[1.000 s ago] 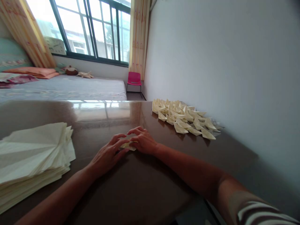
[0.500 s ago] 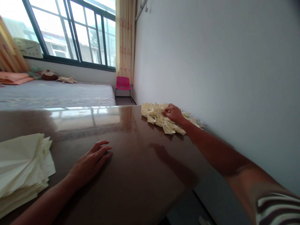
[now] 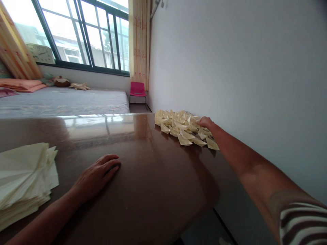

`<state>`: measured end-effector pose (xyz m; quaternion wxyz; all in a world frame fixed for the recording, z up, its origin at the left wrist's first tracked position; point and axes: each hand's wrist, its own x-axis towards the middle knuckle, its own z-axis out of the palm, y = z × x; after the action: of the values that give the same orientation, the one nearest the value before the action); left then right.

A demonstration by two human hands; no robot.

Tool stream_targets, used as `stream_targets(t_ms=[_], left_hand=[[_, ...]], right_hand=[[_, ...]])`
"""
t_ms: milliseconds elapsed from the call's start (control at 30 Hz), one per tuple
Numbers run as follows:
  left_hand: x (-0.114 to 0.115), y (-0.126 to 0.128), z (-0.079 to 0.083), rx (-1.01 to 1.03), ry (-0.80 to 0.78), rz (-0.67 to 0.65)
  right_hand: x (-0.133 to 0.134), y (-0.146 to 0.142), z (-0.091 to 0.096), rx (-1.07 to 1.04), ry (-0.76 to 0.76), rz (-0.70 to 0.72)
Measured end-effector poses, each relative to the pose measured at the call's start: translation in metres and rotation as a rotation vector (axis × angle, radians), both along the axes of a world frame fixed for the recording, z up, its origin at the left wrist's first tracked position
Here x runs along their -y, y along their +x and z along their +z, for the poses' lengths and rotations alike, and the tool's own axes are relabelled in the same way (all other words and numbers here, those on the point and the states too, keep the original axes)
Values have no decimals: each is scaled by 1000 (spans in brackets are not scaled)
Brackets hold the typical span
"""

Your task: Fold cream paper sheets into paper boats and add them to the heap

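Several folded cream paper boats (image 3: 185,127) stand and lie crowded together at the far right of the table, beside the wall. My right hand (image 3: 206,122) reaches to the right side of this cluster, its fingers closed at a pale paper boat that they largely hide. My left hand (image 3: 100,172) rests palm down on the brown tabletop, fingers loosely stretched and nothing in them. To its left lies a thick, uneven stack of cream paper sheets (image 3: 27,180), cut off by the picture's edge.
The glossy brown table (image 3: 143,190) ends at a rounded corner on the right, near the white wall (image 3: 230,68). Beyond it are a bed (image 3: 97,100) with soft toys and folded bedding, a pink chair (image 3: 137,89), and a window with curtains (image 3: 140,47).
My right hand has moved right, from over the middle of the paper boats to their right side, uncovering boats it hid before. My left hand stays on the table. The view has shifted slightly.
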<state>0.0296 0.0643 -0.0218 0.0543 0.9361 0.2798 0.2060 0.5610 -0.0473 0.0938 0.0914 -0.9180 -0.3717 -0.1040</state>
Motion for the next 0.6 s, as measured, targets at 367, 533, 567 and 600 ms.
stream_targets(t_ms=[367, 533, 567, 600], left_hand=[[0, -1, 3, 3, -39, -59], [14, 0, 13, 6, 0, -114], [18, 1, 16, -21, 10, -117], [21, 2, 18, -61, 15, -129]], right_hand=[[9, -41, 15, 150, 154, 128], [-26, -140, -19, 105, 119, 685], [-31, -164, -31, 72, 93, 815], [-36, -188, -44, 41, 70, 935]])
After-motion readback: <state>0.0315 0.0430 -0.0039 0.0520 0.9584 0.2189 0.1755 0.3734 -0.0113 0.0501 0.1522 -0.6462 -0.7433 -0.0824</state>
